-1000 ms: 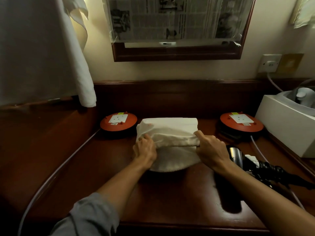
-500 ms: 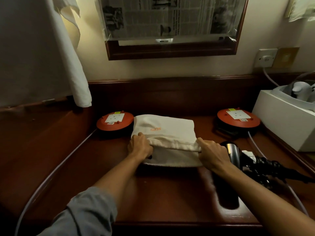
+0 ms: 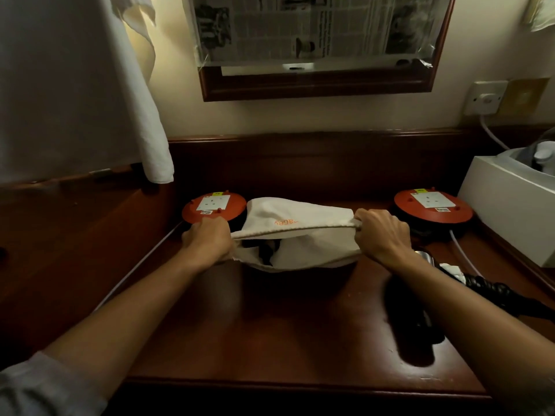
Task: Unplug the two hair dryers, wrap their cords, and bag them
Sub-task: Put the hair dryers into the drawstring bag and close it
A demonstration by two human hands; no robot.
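Both arms reach forward from the lower corners of the frame to the centre. The left hand (image 3: 207, 240) is curled round the left end of the white cloth bag's (image 3: 303, 235) rim, and the right hand (image 3: 381, 235) grips the right end, so the top hem runs taut between them. The bag lies on the dark wooden counter (image 3: 270, 331) between two round orange socket reels, the left reel (image 3: 213, 207) and the right reel (image 3: 432, 207). Something dark shows inside its open mouth; I cannot tell what it is. A black hair dryer (image 3: 420, 334) lies at lower right, partly under the right forearm, its coiled cord (image 3: 492, 288) beside it. Compared with half a second ago, the hands are farther apart, the mouth is stretched wider, and the left hand now overlaps the left reel.
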